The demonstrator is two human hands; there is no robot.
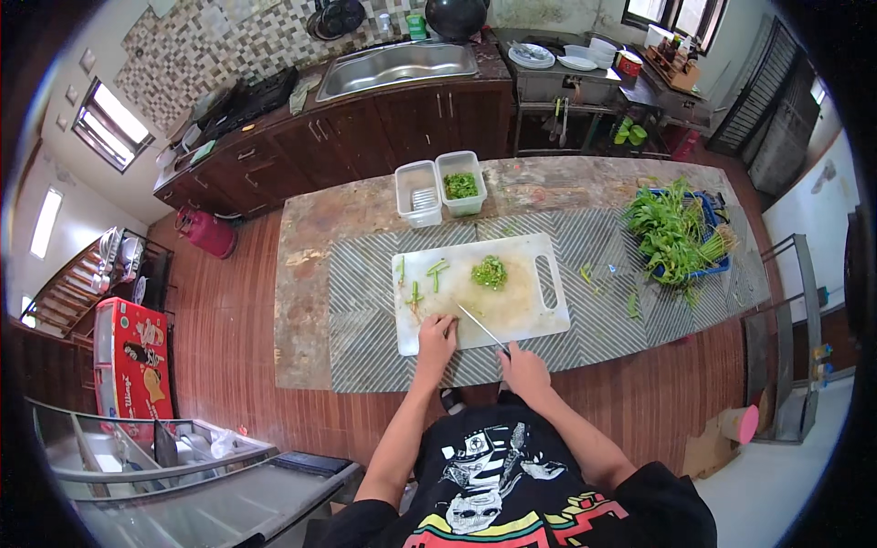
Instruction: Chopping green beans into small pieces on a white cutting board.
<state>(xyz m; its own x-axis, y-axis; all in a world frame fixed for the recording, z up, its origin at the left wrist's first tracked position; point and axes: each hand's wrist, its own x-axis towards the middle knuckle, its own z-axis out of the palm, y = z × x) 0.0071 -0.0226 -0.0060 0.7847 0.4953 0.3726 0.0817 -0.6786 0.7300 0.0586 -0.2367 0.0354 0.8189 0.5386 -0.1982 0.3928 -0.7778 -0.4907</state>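
A white plastic cutting board (517, 318) lies on the table before me. My right hand (526, 373) grips a kitchen knife (483, 325) by its dark handle, with the blade slanting over the board's lower part. On the board's near left area rests my left hand (437, 337), fingers curled; whether anything is under them is hidden. Just above it lie green stem ends (414, 296), some with reddish roots. More cut stems (436, 271) are scattered at the upper left. A small pile of chopped greens (489, 273) sits near the board's centre.
Beyond the board stand two clear plastic containers, one with chopped greens (461, 185) and an uncovered container (419, 198) beside it. Leafy greens (664, 233) overflow a blue basket (712, 267) at right. Loose leaves (632, 305) lie nearby on the striped table covering (363, 308). A sink (397, 72) is farther back.
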